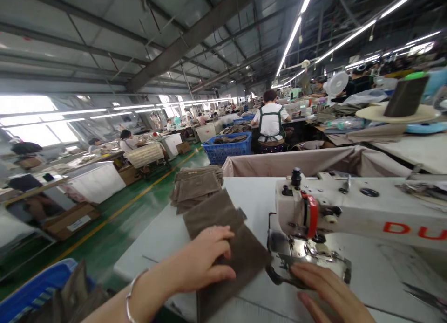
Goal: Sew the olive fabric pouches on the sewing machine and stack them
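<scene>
A flat brown fabric piece [247, 253] lies on the white sewing table [157, 241], overlapping another brown piece [206, 213]. My left hand [206, 255] rests on it, fingers spread and pressing down rather than wrapped round. To the right, the white sewing machine [293, 206] has its needle area and metal plate close to the fabric's right corner. Beside that plate is my right hand [328, 290], its fingers stretched out and nothing visible in them; its underside is hidden. A stack of brown fabric pieces [197, 185] sits at the table's far left corner.
Scissors [424, 295] lie at the table's right edge. A blue basket [38, 285] with brown pieces stands low on the left. Behind the table are a cloth-lined bin [314, 162], another blue basket [228, 150] and a seated co-worker [270, 120].
</scene>
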### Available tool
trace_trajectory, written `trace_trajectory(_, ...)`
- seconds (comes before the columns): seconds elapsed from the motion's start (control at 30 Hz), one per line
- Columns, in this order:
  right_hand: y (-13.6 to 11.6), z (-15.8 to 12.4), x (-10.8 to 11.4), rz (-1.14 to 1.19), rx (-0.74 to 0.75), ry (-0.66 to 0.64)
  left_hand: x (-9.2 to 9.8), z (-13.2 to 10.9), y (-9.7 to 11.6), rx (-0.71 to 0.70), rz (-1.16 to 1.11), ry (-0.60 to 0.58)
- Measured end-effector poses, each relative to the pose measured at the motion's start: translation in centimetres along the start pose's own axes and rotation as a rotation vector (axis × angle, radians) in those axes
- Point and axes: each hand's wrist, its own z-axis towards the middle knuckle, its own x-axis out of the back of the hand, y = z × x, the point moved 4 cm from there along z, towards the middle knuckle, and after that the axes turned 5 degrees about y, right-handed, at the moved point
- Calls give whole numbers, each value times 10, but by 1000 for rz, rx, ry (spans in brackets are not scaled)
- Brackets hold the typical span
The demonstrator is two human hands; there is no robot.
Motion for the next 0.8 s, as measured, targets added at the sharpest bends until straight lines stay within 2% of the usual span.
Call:
trace_trajectory(0.03,-5,1,1,-15,-5,-42,-22,-7,10,47,-86,-40)
trace_trajectory(0.1,-17,1,-3,-16,7,-152,-56,-13,21,159,-165,-13)
trace_trajectory(0.17,-25,-2,-9,-9,-8,-246,-77,-8,24,269,-154,80)
trace_trajectory(0.23,-30,-6,-16,-15,-58,-279,-86,4,27,344,-111,164)
trace_trajectory(0.33,-34,-13,-22,-5,-117,-258,-89,23,35,381,-124,214)
trace_trajectory(0.5,-35,-11,-22,131,-284,-224,-83,33,47,367,-268,164)
trace_trajectory(0.57,-35,-4,-13,212,-389,-181,-75,29,50,401,-492,130)
trace_trajectory(0.7,-41,16,18,377,-490,-127,-57,18,66,488,-1234,90)
trace_trajectory(0.8,-47,29,38,504,-543,-198,-52,10,77,574,-1488,132)
